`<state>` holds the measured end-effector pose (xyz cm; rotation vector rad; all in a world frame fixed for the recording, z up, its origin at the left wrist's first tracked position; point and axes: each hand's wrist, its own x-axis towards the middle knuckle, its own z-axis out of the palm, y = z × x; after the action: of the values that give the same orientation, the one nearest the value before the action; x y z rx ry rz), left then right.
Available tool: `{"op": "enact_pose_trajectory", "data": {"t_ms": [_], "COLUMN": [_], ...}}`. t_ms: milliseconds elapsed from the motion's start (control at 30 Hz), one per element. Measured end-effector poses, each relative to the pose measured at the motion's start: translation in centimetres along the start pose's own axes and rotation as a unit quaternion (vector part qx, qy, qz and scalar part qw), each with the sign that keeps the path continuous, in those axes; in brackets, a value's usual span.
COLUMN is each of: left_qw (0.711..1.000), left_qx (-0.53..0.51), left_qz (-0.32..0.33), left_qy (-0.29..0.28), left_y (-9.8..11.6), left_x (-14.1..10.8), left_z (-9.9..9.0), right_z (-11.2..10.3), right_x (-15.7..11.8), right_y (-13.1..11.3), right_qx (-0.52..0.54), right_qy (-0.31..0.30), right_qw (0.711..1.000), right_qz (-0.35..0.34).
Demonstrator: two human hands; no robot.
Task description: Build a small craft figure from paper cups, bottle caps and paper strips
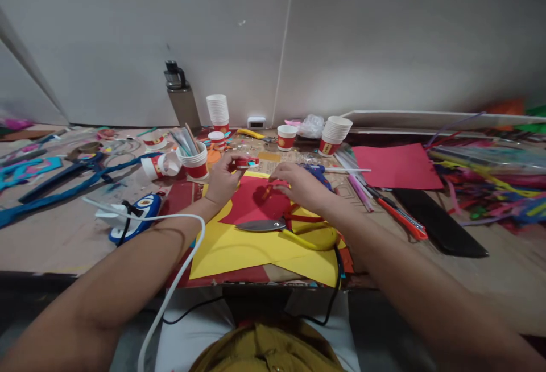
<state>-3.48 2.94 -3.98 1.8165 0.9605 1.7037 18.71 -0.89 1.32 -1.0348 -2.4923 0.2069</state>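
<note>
My left hand [223, 180] pinches a small red piece with a white and blue part [248, 162] above the sheets. To its right, my right hand [294, 181] has its fingers curled over the red paper [251, 200]; a small orange-red bit [267, 191] shows by its fingertips, and whether they grip it is unclear. The red paper lies on yellow sheets [239, 249]. Scissors with yellow and red handles [313, 240] rest across the sheets, blades pointing left, below my right hand.
A cup of sticks [196, 164] stands left, near a tipped cup [157, 167]. Stacked cups [335, 135] are at the back. A blue power strip [143, 215] and white cable [187, 258] lie left. On the right are a cutter [403, 218], black case [439, 221] and red sheet [396, 166].
</note>
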Motion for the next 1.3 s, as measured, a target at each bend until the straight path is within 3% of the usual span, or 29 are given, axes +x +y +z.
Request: {"op": "enact_pose_trajectory", "data": {"t_ms": [167,267,900,1067,1300], "left_qw": [0.999,0.998,0.996,0.997,0.997], "left_qx": [-0.049,-0.054,-0.06,-0.042,-0.032], "left_qz": [-0.022,-0.032,-0.06,-0.058,-0.062], "left_qy": [0.008,0.012,0.001,-0.007,-0.012], "left_y": [-0.2,-0.2,-0.6,-0.5,-0.4], "left_x": [0.2,0.2,0.1,-0.1,-0.2], "left_z": [0.0,0.0,0.2,0.1,0.2], "right_z": [1.8,1.9,2.4,1.9,2.1], "right_x": [2.2,2.7,2.1,1.7,1.6], "right_y": [0.4,0.5,0.5,0.3,-0.5], "right_qx": [-0.049,-0.078,-0.097,-0.079,-0.166], "right_qy": [-0.147,-0.186,-0.168,-0.162,-0.169], "right_qw": [0.988,0.979,0.981,0.984,0.972], "right_qz": [0.0,0.029,0.032,0.005,-0.007]}}
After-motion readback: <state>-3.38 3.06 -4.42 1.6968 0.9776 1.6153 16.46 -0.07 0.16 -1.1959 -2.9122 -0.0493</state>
